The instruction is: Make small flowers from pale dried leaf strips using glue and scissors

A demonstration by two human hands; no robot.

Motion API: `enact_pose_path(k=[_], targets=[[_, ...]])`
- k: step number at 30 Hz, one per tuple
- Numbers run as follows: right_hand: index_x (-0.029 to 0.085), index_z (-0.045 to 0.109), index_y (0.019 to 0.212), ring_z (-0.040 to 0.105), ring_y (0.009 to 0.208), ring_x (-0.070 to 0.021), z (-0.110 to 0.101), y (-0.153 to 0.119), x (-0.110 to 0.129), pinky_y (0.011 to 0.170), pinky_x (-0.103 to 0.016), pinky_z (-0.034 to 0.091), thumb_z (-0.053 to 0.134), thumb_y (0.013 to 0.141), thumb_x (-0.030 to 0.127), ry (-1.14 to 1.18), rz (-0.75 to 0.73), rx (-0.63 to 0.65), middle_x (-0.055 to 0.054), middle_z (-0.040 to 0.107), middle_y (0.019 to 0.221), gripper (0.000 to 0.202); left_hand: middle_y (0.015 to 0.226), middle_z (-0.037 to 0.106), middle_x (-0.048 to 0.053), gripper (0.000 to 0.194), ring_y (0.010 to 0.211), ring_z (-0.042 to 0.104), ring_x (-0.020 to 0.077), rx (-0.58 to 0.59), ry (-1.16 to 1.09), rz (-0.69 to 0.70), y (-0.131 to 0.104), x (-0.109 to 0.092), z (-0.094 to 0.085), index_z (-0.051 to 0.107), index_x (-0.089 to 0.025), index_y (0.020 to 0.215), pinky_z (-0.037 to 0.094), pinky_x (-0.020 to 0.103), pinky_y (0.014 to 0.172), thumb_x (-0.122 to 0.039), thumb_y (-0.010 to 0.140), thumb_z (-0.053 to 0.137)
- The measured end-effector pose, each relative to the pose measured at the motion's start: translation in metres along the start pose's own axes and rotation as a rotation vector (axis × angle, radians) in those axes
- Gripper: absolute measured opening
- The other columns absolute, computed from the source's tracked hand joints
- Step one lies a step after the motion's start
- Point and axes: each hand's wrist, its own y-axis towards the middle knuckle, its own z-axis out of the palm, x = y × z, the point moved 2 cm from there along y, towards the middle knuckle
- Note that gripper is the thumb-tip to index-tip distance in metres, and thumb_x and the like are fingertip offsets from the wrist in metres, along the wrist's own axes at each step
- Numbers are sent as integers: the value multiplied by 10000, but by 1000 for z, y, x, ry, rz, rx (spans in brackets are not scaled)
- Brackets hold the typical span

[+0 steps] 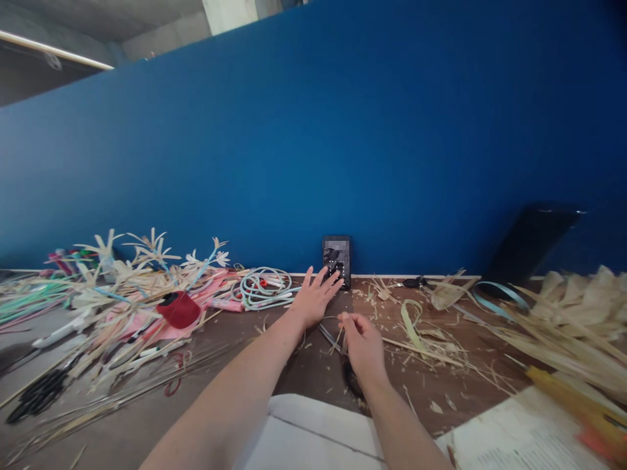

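R hand (363,344) grip pinched on thin pale straw-like strand (332,318); L hand (312,301) grip splayed wide, apparently empty. Strand prob. light, bendy, snappable: hold nr end, gently.

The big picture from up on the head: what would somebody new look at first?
Probably the huge blue wall, which fills most of the view. Next, maybe the pale, spiky flowers on the left, with a bright red thing just in front. Then the two hands in the lower middle: the left hand spread wide, the right hand seeming to pinch a thin strip.
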Motion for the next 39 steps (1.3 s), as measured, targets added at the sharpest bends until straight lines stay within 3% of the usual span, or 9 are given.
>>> enact_pose_path(k=[27,39], targets=[[177,647,758,428,471,-108,0,1,-3,476,-232,316,502,764,490,-30,-9,12,-3,622,633,345,1476,187,-8,593,1348,64,294,-13,0,-27,-2,-3,4,174,-240,1406,58,576,1061,-285,843,354],[165,641,740,423,461,-101,1,-1,3,460,-230,303,510,761,453,-12,17,13,-14,624,640,317,1485,147,-16,580,1355,47,283,-7,60,61,2,-3,-4,150,-232,1411,75,572,1064,-252,856,316]])
